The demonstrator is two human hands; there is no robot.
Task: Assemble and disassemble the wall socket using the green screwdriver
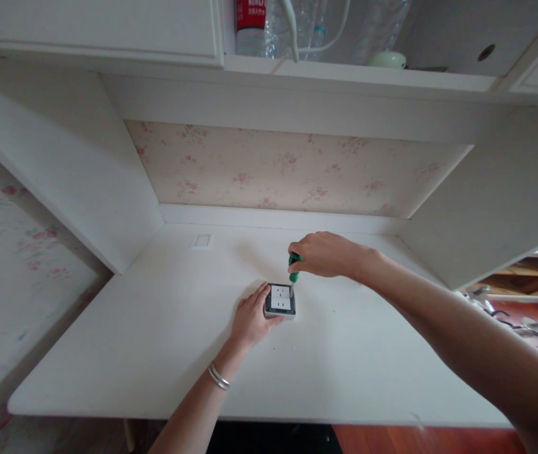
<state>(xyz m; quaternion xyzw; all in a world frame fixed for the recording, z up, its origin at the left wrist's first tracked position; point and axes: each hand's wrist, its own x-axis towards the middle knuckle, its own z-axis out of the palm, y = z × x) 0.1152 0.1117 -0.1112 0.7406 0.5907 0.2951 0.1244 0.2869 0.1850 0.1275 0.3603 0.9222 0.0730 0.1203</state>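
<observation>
A wall socket (280, 297) with a white face and a dark surround sits in a pale box on the white desk. My left hand (250, 316) grips the box from its left side, with the thumb along the near edge and fingers at the upper left corner. In my right hand (318, 253) is a green-handled screwdriver (294, 268), held upright by the handle. Its metal shaft points down to the right edge of the socket; whether the tip sits in a screw is too small to tell. Further back lies a white square frame (202, 241), apart from both hands.
White side panels stand left and right of the desk (146, 353), with a low ledge at the back. An overhead shelf (368, 74) holds plastic bottles (251, 28), a white cable (291, 28) and a pale green lid (388, 60). Tiny specks lie near the socket.
</observation>
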